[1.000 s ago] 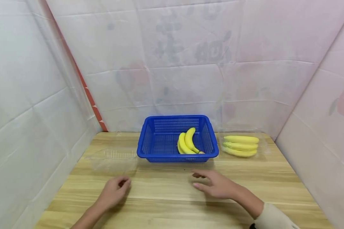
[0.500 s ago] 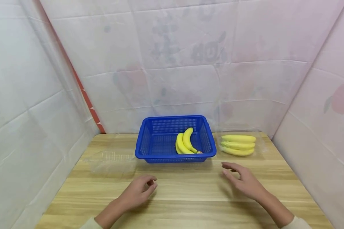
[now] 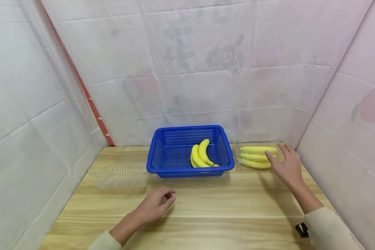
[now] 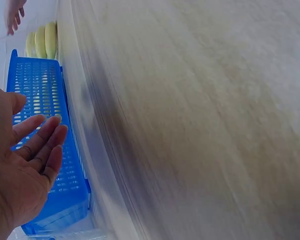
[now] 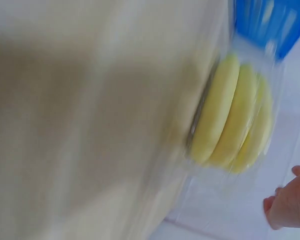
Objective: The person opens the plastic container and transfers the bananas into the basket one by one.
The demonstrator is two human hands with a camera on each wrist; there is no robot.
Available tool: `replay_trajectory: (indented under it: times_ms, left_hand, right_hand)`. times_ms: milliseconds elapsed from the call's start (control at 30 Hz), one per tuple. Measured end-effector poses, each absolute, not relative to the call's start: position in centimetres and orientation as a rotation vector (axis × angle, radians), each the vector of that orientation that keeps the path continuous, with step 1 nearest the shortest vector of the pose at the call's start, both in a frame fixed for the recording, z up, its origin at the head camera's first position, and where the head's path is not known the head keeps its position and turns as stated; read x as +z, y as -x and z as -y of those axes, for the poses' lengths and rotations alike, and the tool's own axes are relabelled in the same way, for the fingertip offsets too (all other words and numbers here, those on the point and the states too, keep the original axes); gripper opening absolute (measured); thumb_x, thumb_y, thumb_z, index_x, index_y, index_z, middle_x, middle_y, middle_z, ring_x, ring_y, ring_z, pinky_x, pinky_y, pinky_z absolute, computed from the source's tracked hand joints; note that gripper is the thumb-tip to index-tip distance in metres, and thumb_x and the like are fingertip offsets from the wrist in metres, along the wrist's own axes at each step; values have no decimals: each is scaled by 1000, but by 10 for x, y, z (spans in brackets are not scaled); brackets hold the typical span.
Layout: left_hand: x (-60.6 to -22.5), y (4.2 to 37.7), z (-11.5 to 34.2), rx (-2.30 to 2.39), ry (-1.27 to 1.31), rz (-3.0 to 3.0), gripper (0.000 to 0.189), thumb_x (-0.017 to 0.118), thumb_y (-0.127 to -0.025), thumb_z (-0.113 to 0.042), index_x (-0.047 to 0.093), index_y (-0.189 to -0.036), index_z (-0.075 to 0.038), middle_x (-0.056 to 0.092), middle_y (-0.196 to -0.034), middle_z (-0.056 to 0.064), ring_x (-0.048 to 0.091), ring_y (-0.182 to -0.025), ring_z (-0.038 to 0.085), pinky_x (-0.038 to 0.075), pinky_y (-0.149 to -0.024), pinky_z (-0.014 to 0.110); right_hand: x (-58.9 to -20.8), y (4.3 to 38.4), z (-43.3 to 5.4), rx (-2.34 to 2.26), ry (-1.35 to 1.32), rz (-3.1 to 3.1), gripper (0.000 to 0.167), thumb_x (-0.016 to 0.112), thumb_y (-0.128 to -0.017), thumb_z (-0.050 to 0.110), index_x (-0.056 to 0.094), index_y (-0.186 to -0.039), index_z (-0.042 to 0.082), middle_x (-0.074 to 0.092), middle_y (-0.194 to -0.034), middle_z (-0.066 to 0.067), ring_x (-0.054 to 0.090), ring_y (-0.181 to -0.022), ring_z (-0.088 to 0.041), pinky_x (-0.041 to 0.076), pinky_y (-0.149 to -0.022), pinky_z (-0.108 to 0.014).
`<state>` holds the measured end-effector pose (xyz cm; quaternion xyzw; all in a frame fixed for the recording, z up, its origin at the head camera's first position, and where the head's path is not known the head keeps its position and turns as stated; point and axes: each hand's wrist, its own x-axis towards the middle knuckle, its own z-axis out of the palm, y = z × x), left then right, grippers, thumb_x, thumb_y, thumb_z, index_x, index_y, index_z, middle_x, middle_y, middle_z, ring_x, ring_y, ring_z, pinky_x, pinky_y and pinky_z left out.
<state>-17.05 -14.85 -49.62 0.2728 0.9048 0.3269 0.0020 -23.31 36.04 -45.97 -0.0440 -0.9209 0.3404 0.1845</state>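
Note:
My right hand (image 3: 288, 166) is at the right end of a clear plastic box (image 3: 237, 160) that holds three long yellow banana-like pieces (image 3: 258, 150). Its thumb and fingers are spread apart. The right wrist view shows this hand (image 5: 290, 202) beside the yellow pieces (image 5: 230, 117), not around them; whether it touches the clear box I cannot tell. Over the table in front of the blue basket (image 3: 187, 170), my left hand (image 3: 154, 205) holds nothing, its fingers loosely bent. Yellow bananas (image 3: 201, 156) lie in the basket's right part, with a small brownish thing partly hidden by the rim.
Another clear plastic container (image 3: 122, 177) stands left of the basket, hard to see against the wood-grain table (image 3: 187, 225). Pale sheets with faded prints (image 3: 187, 90) wall the table at the back and both sides. A small black object (image 3: 301, 230) is at the right sleeve.
My right hand has moved right and away from me, from in front of the basket to the box of yellow pieces. The left hand has moved right. Basket and bananas stay put.

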Motion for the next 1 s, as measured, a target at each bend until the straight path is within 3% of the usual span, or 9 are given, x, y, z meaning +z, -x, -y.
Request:
replay_trajectory:
  times_ms: [100,200,433,667,1000]
  left_hand:
    - [-497,173,144,1042,-882,-2827,29,64,-108,-25,73,-124,-2,77,-106,1,72,-98,13,60,-86,31]
    - [-498,176,139,1038,-870,-2810,31,63,-108,-26,73,-125,-3,76,-106,0,71,-99,13,60,-86,31]
    - [-499,179,128,1036,-906,-2756,30,64,-107,-26,73,-124,-3,76,-106,0,71,-99,11,60,-88,29]
    - [-502,179,125,1038,-883,-2722,30,63,-108,-28,73,-125,-4,76,-107,-1,70,-99,8,60,-88,28]
    - [-505,182,120,1026,-849,-2686,32,62,-109,-30,72,-129,-7,76,-111,-3,68,-103,4,59,-93,28]
  right_hand:
    - [-461,255,-380,910,233,2711,89,47,-107,61,27,-166,-2,14,-170,-42,16,-149,-74,19,-114,-87]
    - [-462,271,-395,868,279,2803,94,40,-107,67,20,-168,-3,8,-169,-46,15,-147,-76,19,-115,-85]
    - [-456,281,-408,952,335,2956,106,33,-104,77,4,-169,-2,8,-169,-44,15,-150,-72,22,-117,-83]
    - [-457,283,-415,1008,268,2966,99,35,-108,68,4,-168,-4,9,-169,-43,15,-150,-71,22,-119,-82]
    - [-454,285,-417,1123,177,3001,95,34,-110,65,-3,-169,0,-2,-170,-41,7,-152,-71,17,-118,-85]
